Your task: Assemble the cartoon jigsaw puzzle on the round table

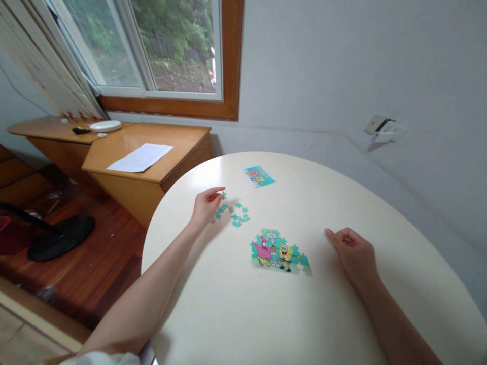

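A partly assembled cartoon jigsaw puzzle lies on the round cream table. Several loose teal puzzle pieces are scattered just behind it. My left hand reaches over the left end of those pieces, fingers curled with the index and thumb close together above them; whether it holds one I cannot make out. My right hand rests on the table to the right of the puzzle, fingers curled in loosely, nothing visible in it. A small reference picture card lies farther back.
A wooden desk with a white sheet of paper stands left of the table, under a window. A white plate sits on a second desk behind. A black fan base rests on the wooden floor. A wall socket is at the right.
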Demonstrator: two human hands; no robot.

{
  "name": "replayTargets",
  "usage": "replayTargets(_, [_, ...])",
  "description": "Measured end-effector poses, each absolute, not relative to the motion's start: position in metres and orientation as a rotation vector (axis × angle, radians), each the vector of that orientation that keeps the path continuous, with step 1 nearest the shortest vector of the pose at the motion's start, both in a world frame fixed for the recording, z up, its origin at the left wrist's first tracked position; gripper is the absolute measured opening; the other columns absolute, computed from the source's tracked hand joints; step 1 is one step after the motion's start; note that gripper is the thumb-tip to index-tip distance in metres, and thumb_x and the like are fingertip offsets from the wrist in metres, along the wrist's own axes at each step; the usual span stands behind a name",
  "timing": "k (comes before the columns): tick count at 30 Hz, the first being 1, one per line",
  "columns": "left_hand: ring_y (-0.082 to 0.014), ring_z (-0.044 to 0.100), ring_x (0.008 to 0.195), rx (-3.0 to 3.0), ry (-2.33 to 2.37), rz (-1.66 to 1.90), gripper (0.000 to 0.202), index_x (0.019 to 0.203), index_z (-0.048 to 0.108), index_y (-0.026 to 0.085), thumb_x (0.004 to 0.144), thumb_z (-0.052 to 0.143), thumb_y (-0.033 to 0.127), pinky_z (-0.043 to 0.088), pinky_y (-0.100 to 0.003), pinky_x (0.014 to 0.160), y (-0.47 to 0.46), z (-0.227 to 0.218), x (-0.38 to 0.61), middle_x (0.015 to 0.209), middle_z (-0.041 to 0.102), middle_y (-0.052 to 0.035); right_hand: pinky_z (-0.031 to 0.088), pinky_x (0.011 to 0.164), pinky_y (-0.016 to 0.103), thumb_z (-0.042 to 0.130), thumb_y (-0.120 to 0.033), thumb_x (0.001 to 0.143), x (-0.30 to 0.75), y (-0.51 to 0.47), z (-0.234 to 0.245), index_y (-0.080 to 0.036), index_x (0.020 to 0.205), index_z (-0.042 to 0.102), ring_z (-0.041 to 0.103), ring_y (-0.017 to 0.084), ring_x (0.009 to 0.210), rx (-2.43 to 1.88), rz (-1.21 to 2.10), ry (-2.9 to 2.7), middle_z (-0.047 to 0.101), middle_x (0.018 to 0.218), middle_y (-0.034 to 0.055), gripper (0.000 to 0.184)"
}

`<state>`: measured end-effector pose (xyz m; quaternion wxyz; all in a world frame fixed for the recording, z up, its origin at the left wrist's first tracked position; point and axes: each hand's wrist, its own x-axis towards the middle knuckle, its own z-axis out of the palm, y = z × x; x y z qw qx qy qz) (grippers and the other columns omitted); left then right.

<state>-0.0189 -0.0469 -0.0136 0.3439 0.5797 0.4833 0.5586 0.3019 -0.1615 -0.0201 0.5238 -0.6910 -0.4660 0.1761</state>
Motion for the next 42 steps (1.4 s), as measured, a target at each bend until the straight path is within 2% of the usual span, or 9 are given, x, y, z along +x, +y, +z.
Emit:
replayTargets(9, [-0.0125, 0.058, 0.059, 1.461, 1.219, 1.508, 0.026, 0.085, 0.071, 0.012, 0.066, 0.066, 0.028, 0.044, -0.023, 0.056, -0.049, -0.011, -0.017, 0.067, 0.067, -0.0039, 0.02, 0.039, 0.024, 0.067, -0.057, 0.058, 0.301, -0.161, -0.019, -0.021, 0.049, 0.041, 0.027, 0.007, 0.04, -1.68, 0.446, -1.099, 0.035, 0.042, -0.0065, 0.046])
replayTargets(15, [-0.0158, 0.062, 0.067, 1.315, 1.141, 1.551, 0.033, 0.078, 0.071, 0.011, 0.056, 0.076, 0.035, 0.048, -0.028, 0.067, -0.051, -0.008, -0.014, 0.073, 0.07, -0.0066, 0.022, 0.04, 0.024, 0.066, -0.058, 0.058, 0.302, -0.161, -0.02, -0.021, 0.049, 0.041, 0.029, 0.007, 0.041, -1.688, 0.427, -1.112, 0.036, 0.043, -0.0063, 0.046])
replayTargets(20, [-0.0158, 0.063, 0.066, 1.207, 1.092, 1.565, 0.033, 0.071, 0.07, 0.012, 0.049, 0.08, 0.035, 0.049, -0.029, 0.069, -0.054, -0.004, -0.012, 0.07, 0.07, -0.0063, 0.022, 0.041, 0.024, 0.065, -0.06, 0.057, 0.301, -0.161, -0.018, -0.021, 0.049, 0.04, 0.028, 0.007, 0.041, -1.711, 0.422, -1.122, 0.035, 0.043, -0.0064, 0.047])
replayTargets(25, [-0.014, 0.061, 0.061, 1.187, 1.066, 1.574, 0.029, 0.07, 0.07, 0.012, 0.052, 0.079, 0.033, 0.049, -0.029, 0.067, -0.055, -0.002, -0.011, 0.064, 0.068, -0.0046, 0.022, 0.041, 0.024, 0.064, -0.061, 0.057, 0.3, -0.162, -0.016, -0.021, 0.049, 0.04, 0.028, 0.007, 0.042, -1.72, 0.428, -1.114, 0.034, 0.043, -0.0062, 0.047])
replayTargets(42, [-0.013, 0.059, 0.059, 1.166, 1.081, 1.523, 0.031, 0.068, 0.069, 0.011, 0.051, 0.079, 0.035, 0.047, -0.028, 0.065, -0.057, 0.0, -0.012, 0.062, 0.067, -0.0042, 0.022, 0.039, 0.023, 0.065, -0.06, 0.059, 0.302, -0.162, -0.019, -0.021, 0.05, 0.04, 0.028, 0.007, 0.04, -1.704, 0.425, -1.125, 0.034, 0.043, -0.0064, 0.048])
